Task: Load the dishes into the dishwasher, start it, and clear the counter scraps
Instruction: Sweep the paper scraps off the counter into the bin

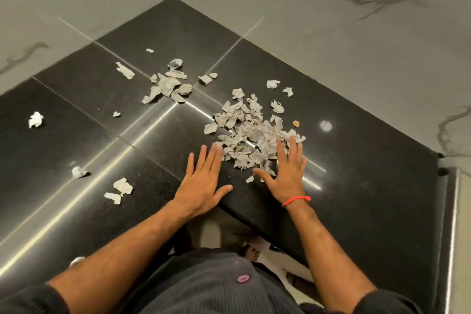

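A large heap of torn paper scraps (251, 135) lies on the black stone counter (356, 173), just beyond the front edge. My left hand (204, 181) rests flat on the counter at the heap's left side, fingers apart, its fingertips touching the nearest scraps. On the heap's right side my right hand (286, 173) lies flat too, fingers spread over the outer scraps, a red thread around its wrist. A smaller heap of scraps (168, 85) sits farther back to the left. Neither hand holds anything.
Loose scraps lie apart: a crumpled piece (35, 119) at far left, one (79, 172) near the front left, two (119, 190) beside it. A small brown crumb (296, 123) sits right of the big heap. Marble-look walls (331, 20) bound the counter's back corner.
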`<state>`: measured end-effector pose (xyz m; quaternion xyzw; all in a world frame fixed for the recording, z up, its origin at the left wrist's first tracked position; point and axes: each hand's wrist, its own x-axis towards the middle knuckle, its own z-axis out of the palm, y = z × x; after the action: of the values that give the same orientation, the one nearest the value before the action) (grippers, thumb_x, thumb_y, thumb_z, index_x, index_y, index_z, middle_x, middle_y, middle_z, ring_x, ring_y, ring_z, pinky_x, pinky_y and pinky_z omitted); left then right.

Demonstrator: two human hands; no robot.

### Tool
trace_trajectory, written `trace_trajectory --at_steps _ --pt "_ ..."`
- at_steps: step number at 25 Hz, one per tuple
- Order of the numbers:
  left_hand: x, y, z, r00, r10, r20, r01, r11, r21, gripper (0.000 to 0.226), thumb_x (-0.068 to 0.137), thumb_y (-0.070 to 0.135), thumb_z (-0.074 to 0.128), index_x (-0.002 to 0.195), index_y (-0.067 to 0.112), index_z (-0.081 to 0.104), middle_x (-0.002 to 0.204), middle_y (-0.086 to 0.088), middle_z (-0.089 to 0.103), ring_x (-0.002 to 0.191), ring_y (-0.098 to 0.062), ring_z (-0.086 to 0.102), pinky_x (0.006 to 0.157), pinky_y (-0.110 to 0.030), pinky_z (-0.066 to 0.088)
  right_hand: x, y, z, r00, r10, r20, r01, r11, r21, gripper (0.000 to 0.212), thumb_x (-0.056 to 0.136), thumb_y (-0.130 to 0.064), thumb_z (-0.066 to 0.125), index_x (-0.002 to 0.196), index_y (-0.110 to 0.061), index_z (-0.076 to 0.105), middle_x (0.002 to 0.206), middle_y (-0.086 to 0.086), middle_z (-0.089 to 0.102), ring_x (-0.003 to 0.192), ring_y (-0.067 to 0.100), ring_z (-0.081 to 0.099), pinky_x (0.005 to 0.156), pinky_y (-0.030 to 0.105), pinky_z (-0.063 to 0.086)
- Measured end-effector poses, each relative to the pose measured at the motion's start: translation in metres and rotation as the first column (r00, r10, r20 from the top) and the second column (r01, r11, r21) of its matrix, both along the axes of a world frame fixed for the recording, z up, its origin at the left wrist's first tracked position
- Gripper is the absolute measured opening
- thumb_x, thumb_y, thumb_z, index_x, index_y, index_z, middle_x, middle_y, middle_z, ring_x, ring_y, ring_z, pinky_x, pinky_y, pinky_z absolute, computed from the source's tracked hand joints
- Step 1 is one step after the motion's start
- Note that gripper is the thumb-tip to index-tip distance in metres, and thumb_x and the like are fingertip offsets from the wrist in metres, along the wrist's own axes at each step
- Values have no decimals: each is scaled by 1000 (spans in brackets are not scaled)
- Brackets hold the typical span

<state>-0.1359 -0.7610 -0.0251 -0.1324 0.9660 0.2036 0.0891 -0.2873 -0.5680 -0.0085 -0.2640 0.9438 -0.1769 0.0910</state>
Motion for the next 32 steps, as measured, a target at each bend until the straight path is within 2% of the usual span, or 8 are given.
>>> trace_trajectory --at_steps 6,10,14,17,22,25,29,32 --pt "1 16 -10 999 47 10 -45 989 -144 92 97 74 18 159 11 -9 165 -8 -25 151 -32 -23 121 -60 -11 10 13 -9 995 76 60 -86 977 198 121 68 -88 50 155 -35 -16 157 -1 -38 144 29 -35 117 61 -11" --pt "-33 23 -5 998 59 -6 -59 985 -160 97 93 80 13 158 13 -15 163 -7 -31 150 -33 -27 121 -60 -11 -19 1 -5 997 46 59 -51 996 79 111 77 -78 55 156 -36 -10 161 -1 -28 148 26 -28 119 62 -6" --pt "-53 35 3 997 70 -36 -74 988 -134 100 91 81 24 157 21 -22 162 -5 -35 149 -34 -29 121 -60 -10 -58 3 1 999 -4 41 10 991 -131 102 80 -74 57 158 -32 6 165 0 -13 152 25 -15 122 55 -1" --pt "-63 36 -1 994 103 20 -99 984 -148 94 91 81 16 156 27 -24 160 0 -39 148 -32 -32 121 -62 -10 -94 11 1 991 -95 91 106 986 -128 100 81 -76 51 158 -25 12 166 5 -8 152 25 -11 123 55 4" --pt "-54 -11 -6 967 255 -8 -254 957 -142 87 96 74 16 156 26 -22 161 3 -35 148 -30 -32 121 -63 -7 -100 0 -8 991 109 79 -113 993 46 96 87 -81 31 158 -25 0 166 5 -11 151 22 -15 123 51 -6" --pt "-46 -16 2 963 266 -42 -268 963 -43 92 94 77 23 158 26 -18 161 5 -35 148 -26 -33 121 -61 -11 -63 -32 -12 950 277 146 -269 960 -76 81 96 -71 23 158 -26 -5 165 1 -12 151 17 -16 123 50 -10" --pt "-46 20 8 995 85 -44 -88 993 -75 105 88 84 31 159 22 -14 164 0 -29 151 -26 -26 120 -64 -7 -39 -47 -5 929 228 292 -77 890 -449 64 102 -46 41 157 -20 20 164 0 20 151 8 6 124 44 14" --pt "-48 27 -1 995 101 -3 -100 988 -114 112 84 88 32 159 20 -16 164 0 -29 151 -28 -26 121 -62 -8 -50 -11 1 972 194 129 -124 900 -419 70 92 -42 64 151 -21 33 146 3 41 136 15 35 115 32 31"
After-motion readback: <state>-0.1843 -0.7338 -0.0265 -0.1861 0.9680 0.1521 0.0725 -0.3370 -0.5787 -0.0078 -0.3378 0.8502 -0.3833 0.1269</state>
